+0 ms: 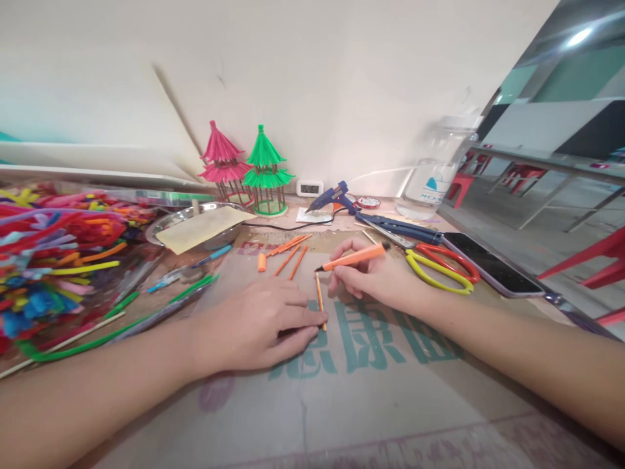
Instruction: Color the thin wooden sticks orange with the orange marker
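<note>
My right hand [371, 277] is closed round an orange marker pen [352, 258], its dark tip at the upper end of a thin wooden stick [319, 294]. The stick is partly orange and partly pale. Near its lower end, the fingertips of my left hand [266, 319] press it flat onto the sheet-covered board. Beyond the left hand lie several orange sticks [293, 259] and the marker's orange cap [262, 262], standing apart from the pen.
Colourful pipe cleaners [58, 260] crowd the left side, near a metal plate [161, 225]. Behind stand pink [224, 159] and green [266, 170] pagoda models. A glue gun [336, 197], scissors [442, 270], a phone [488, 264] and a clear plastic jar [430, 176] are at right.
</note>
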A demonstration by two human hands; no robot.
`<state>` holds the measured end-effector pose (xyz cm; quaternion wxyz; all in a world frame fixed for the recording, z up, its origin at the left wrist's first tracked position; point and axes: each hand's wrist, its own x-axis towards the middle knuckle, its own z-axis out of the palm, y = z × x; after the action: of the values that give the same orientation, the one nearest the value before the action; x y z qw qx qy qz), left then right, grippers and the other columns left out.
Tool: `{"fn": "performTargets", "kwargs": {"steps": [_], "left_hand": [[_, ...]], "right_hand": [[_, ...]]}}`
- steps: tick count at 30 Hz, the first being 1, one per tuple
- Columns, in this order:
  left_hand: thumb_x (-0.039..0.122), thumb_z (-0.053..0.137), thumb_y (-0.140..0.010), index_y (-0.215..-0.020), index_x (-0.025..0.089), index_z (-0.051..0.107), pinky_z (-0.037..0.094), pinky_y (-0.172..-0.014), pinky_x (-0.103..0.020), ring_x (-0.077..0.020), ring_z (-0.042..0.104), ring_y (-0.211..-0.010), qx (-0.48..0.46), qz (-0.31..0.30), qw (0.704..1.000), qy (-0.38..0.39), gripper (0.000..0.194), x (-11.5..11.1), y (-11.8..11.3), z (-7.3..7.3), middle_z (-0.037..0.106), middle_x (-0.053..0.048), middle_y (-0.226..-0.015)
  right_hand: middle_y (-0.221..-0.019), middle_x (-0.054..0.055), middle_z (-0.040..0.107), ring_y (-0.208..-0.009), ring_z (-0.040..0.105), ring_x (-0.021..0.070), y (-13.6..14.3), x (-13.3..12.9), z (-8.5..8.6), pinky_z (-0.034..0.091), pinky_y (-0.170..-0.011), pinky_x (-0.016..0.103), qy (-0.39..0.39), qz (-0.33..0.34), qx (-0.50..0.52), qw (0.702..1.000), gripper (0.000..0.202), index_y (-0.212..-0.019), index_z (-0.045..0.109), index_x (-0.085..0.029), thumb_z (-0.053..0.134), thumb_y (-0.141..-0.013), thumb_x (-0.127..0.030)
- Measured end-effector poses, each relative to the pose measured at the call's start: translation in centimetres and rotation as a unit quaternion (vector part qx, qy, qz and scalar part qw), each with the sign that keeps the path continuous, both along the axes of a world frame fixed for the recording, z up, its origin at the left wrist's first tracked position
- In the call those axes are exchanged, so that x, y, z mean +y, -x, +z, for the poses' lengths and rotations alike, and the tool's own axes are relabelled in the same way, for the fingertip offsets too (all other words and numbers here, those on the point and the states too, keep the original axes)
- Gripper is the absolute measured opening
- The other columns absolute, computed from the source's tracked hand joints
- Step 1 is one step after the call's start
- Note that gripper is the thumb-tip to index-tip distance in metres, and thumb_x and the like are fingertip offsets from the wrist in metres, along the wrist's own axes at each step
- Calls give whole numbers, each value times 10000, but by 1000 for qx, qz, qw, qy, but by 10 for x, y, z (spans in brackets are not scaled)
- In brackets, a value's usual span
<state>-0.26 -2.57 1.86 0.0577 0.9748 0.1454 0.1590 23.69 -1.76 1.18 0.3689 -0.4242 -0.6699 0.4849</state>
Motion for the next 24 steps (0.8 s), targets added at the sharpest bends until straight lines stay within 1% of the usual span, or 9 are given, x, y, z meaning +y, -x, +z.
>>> {"fn": "performTargets", "kwargs": {"steps": [3, 5, 7, 10, 13, 16, 19, 21, 24], "left_hand": [[216, 510, -1000, -1153, 197, 717, 412, -683, -325, -195, 626, -786, 3, 1, 1000, -2, 258, 0, 0, 0, 695, -46, -863], [218, 510, -1000, -1159, 197, 716, 416, -685, -328, -195, 626, -788, 4, 1, 1000, -5, 261, 0, 0, 0, 696, -46, -867], [216, 513, -998, -1164, 200, 714, 420, -680, -326, -191, 629, -786, 2, 2, 1000, -6, 262, 0, 0, 0, 698, -46, -874], [215, 513, -996, -1166, 201, 712, 425, -675, -323, -190, 631, -784, 1, 0, 1000, -7, 261, 0, 0, -1, 699, -47, -875], [217, 509, -998, -1157, 200, 714, 434, -687, -328, -196, 630, -786, 4, 0, 1000, -11, 261, 0, 0, -1, 696, -49, -859], [223, 502, -1000, -1151, 206, 715, 437, -687, -322, -197, 626, -776, 3, 1, 1000, -16, 262, 0, 1, -1, 690, -53, -834], [224, 499, -1001, -1151, 207, 713, 437, -694, -321, -197, 627, -779, 1, 3, 1000, -17, 262, 0, 1, -1, 694, -55, -839], [224, 500, -1001, -1147, 204, 716, 430, -690, -324, -198, 623, -776, 4, 3, 1000, -16, 261, 0, 1, -1, 687, -53, -832], [222, 502, -1000, -1151, 201, 715, 417, -679, -324, -199, 619, -770, 8, 2, 1000, -13, 262, 0, 0, -1, 681, -50, -827]], "right_hand": [[-622, -40, 695, -411, 473, 79, 2, 1, -2, 353, -399, 196, 23, -27, -2, 999, 237, -895, 421, -236, 638, -877, -327], [-596, -40, 694, -396, 496, 90, 2, 2, -4, 362, -378, 193, 28, -32, 0, 999, 294, -886, 407, -242, 666, -867, -380], [-565, -42, 683, -389, 513, 101, 2, 2, -5, 380, -366, 196, 31, -35, 7, 999, 351, -870, 407, -244, 714, -831, -410], [-527, -44, 662, -375, 499, 102, 1, 3, -5, 371, -350, 196, 31, -37, 16, 999, 406, -839, 416, -241, 765, -780, -440], [-539, -48, 645, -381, 461, 85, 0, 4, -3, 342, -364, 194, 21, -26, 28, 999, 360, -857, 464, -230, 740, -804, -455], [-655, -19, 666, -464, 497, 86, -1, 4, -2, 379, -429, 212, -2, -23, 33, 999, 274, -907, 573, -207, 707, -838, -436], [-770, 24, 686, -546, 536, 103, -1, 2, -1, 415, -487, 240, -4, -22, 15, 1000, 265, -904, 662, -191, 657, -872, -454], [-761, 22, 681, -557, 536, 108, -1, 2, -1, 426, -506, 245, 6, -34, 6, 999, 251, -928, 674, -194, 616, -899, -437], [-687, -17, 647, -523, 499, 99, 0, 5, -3, 397, -484, 226, 16, -65, 5, 998, 144, -929, 613, -213, 627, -886, -350]]}}
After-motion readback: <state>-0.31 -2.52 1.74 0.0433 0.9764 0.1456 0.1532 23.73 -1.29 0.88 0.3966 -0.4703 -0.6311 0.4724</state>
